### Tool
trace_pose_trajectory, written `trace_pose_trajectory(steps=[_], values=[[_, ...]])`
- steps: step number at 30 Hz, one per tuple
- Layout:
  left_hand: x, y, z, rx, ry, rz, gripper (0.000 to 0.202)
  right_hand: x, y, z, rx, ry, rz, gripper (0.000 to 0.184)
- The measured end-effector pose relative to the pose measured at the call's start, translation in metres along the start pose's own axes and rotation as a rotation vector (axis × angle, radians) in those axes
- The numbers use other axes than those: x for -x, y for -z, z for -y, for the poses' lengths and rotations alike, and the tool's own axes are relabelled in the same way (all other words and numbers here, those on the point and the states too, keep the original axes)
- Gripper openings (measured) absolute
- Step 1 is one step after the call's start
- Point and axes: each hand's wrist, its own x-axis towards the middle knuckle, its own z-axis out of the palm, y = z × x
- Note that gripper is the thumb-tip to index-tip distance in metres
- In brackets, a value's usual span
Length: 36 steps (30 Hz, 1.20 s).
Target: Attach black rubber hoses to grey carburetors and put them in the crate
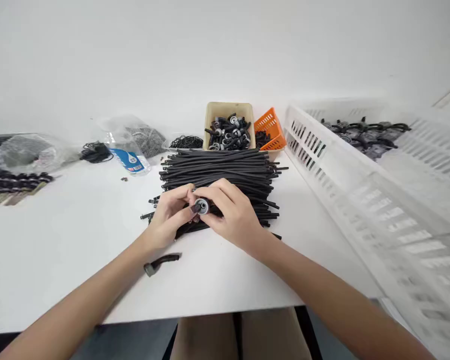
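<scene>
My right hand (230,212) pinches a small grey round cap (204,206) whose hollow end faces me. Closed around the same cap from the other side, my left hand (171,214) presses a short dark piece (195,208) at its opening; how far that piece sits inside I cannot tell. Both hands are above the near edge of a pile of black rubber tubes (217,167) lying crosswise on the table. Below my left wrist, a bent black tube with a grey end (161,262) lies by itself on the white tabletop.
Behind the tubes stand a beige bin (210,112) of grey and black parts and a tilted orange basket (273,120). A long white slotted crate (345,170) borders the right side. At left are a clear bottle (129,157), black cord (95,152) and bagged parts (26,152).
</scene>
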Motion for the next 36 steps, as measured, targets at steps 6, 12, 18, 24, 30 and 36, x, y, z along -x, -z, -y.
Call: trace_pose_trajectory(steps=[6,12,18,24,30,36], values=[[-0.0005,-0.0007,-0.0002,-0.017,-0.014,-0.011,0.029,0.0000,-0.0005,-0.0006,0.018,0.004,-0.004,0.013],[-0.0018,-0.0022,-0.0049,-0.027,-0.038,0.004,0.030,0.0002,-0.0013,-0.0004,0.038,0.023,-0.028,0.014],[-0.0012,-0.0013,-0.0043,-0.048,-0.032,0.000,0.030,0.0010,-0.0009,-0.0013,0.059,0.032,-0.031,0.016],[-0.0020,-0.0025,-0.0054,-0.074,-0.051,0.001,0.031,0.0013,-0.0006,-0.0017,0.061,0.032,-0.036,0.013],[-0.0034,-0.0038,-0.0059,-0.094,-0.054,0.011,0.032,0.0004,-0.0011,0.0003,0.063,0.052,-0.032,0.013],[-0.0017,-0.0037,-0.0082,-0.068,-0.061,0.002,0.030,0.0008,0.0000,0.0002,-0.008,0.028,-0.061,0.017]])
